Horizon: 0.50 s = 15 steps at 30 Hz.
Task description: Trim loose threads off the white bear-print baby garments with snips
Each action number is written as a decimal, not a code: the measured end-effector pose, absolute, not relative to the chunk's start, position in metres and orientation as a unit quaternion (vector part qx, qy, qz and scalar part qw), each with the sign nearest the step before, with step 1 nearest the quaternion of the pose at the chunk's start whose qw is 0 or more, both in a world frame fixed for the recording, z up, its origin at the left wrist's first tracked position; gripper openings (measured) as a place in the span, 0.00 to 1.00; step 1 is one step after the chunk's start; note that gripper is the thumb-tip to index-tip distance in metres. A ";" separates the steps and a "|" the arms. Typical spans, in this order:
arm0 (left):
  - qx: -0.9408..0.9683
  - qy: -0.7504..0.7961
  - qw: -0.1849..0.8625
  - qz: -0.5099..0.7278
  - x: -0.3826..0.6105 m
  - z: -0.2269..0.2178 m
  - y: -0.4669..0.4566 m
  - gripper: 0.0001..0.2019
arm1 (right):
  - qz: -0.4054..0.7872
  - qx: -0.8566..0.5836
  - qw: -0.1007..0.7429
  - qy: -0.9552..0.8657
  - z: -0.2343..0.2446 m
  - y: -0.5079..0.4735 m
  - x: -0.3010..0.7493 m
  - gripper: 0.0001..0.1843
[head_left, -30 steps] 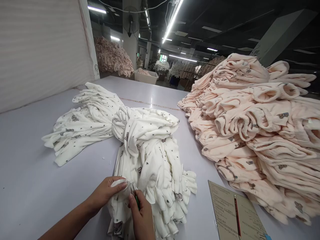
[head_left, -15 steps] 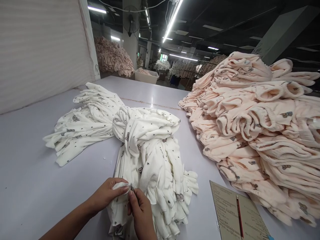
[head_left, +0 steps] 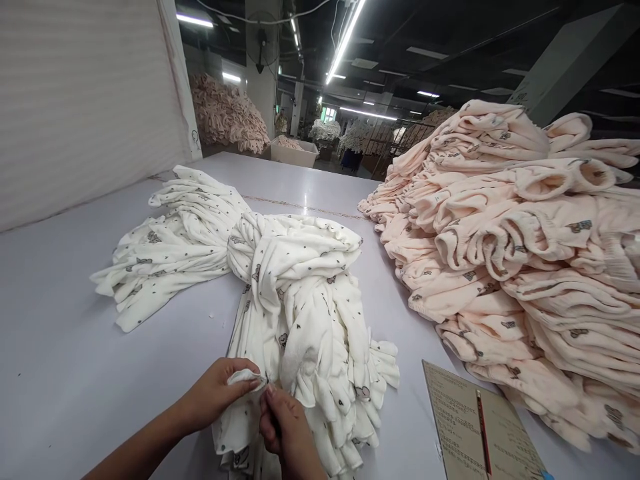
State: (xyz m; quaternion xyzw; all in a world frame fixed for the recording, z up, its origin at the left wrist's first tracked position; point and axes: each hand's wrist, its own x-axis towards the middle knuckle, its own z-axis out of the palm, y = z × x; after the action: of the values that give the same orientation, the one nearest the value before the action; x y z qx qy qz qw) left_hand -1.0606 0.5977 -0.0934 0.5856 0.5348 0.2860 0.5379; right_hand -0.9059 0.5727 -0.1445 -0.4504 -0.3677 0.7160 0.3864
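Observation:
A knotted bundle of white printed garments point(head_left: 280, 280) lies on the pale table point(head_left: 60, 347). My left hand point(head_left: 217, 390) pinches a cuff at the bundle's near end. My right hand point(head_left: 285, 430) is closed right beside it, fingertips at the same bit of cloth; a small pair of snips is held in it, mostly hidden by the fingers. Both hands sit at the lower middle of the view, touching the white cloth.
A tall heap of pink printed garments point(head_left: 525, 247) fills the right side of the table. A brown paper sheet point(head_left: 465, 427) with a red pencil point(head_left: 484, 427) lies at the near right. A white panel point(head_left: 85, 100) stands at left. More garment heaps and a bin are far behind.
My right hand has drawn closer to the left hand's pinch, and the snips' green handle, visible a second ago, is now hidden. The view has shifted slightly.

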 end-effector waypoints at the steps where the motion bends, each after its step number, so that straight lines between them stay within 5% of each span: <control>1: 0.589 0.536 0.535 0.282 -1.061 -0.092 0.597 0.12 | 0.722 -0.450 0.381 -0.363 -0.143 0.573 -0.904 0.31; 7: 0.596 0.544 0.523 0.273 -1.057 -0.088 0.592 0.14 | 0.671 -0.472 0.401 -0.407 -0.134 0.568 -0.889 0.29; 15: 0.611 0.535 0.514 0.276 -1.054 -0.083 0.594 0.14 | 0.291 -0.587 0.358 -0.666 -0.141 0.551 -0.900 0.17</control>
State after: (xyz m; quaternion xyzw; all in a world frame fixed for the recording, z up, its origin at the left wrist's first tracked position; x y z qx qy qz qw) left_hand -1.0540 0.5944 -0.0825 0.6112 0.5347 0.2762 0.5140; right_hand -0.8997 0.5511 -0.1413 -0.5869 -0.6656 0.2911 0.3575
